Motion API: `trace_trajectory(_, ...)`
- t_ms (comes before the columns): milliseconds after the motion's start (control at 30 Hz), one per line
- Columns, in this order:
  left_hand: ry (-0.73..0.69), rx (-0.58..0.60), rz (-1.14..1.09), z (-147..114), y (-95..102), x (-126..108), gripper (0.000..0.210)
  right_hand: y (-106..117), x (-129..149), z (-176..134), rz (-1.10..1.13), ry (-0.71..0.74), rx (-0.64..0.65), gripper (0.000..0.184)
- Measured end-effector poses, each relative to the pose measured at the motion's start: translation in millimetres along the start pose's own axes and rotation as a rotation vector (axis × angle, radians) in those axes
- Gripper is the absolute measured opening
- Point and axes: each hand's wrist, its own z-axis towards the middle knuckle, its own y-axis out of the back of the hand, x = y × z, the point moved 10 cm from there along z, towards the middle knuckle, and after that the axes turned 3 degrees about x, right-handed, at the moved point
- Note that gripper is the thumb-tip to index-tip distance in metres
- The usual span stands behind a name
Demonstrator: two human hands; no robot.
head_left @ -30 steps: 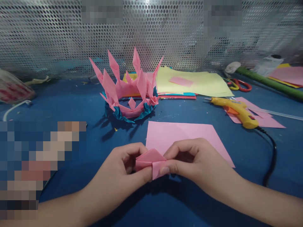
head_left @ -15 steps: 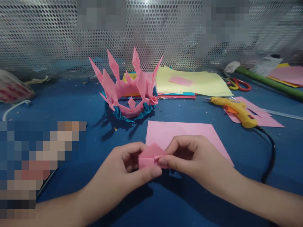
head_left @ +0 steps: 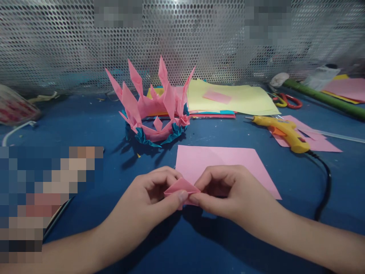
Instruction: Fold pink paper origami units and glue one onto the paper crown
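A small folded piece of pink paper is held between my two hands, its pointed top facing away from me. My left hand grips it from the left, thumb laid across its front. From the right, my right hand pinches its corner between thumb and fingers. The fingers behind the fold are partly hidden. Just beyond my hands lies a flat pink sheet of paper. Farther back on the left stands a pink paper crown with tall points and crumpled blue trim.
A yellow glue gun lies at right on pink paper scraps, its black cord curving toward me. Behind are yellow sheets, red-handled scissors and a green rod. A perforated metal screen borders the blue table.
The paper's front flaps have gone from view beneath my left thumb, and a horizontal crease shows. My left thumb has shifted slightly left and up; both hands keep hold.
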Motion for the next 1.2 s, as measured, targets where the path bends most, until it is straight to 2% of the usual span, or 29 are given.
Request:
trace_trajectory(167, 0.042, 0.049, -0.06, -1.7, -3.9, 4.7, 0.013, -1.6, 2.6, 0.4, -0.002, 0.007, 0.018, 0.03)
trace_trajectory(367, -0.029, 0.093, -0.03, -4.9, -6.6, -0.4, 0.008, -12.5, 4.6, -2.3, -0.166, 0.003, 0.107, 0.037)
trace_trajectory(600, -0.046, 0.088, -0.072, -5.2, -4.9, 6.2, 0.022, -18.8, 10.1, -5.5, -0.338, 0.124, 0.146, 0.05)
trace_trajectory(800, -0.041, 0.059, -0.034, -3.6, -3.1, 4.1, 0.021, -21.8, 14.3, -7.3, -0.353, 0.155, 0.173, 0.043)
trace_trajectory(933, -0.033, 0.062, -0.041, -2.4, -2.2, 1.8, 0.011, -20.6, 17.0, -8.6, -0.379, 0.194, 0.163, 0.031)
trace_trajectory(1067, -0.031, -0.005, -0.04, -2.8, 5.2, 2.4, 0.013, -15.0, 24.9, -9.5, -0.444, 0.273, 0.106, 0.025)
trace_trajectory(1200, -0.015, -0.069, -0.116, -3.7, 11.2, 8.2, 0.019, -10.2, 35.2, -10.6, -0.416, 0.32, 0.052, 0.023)
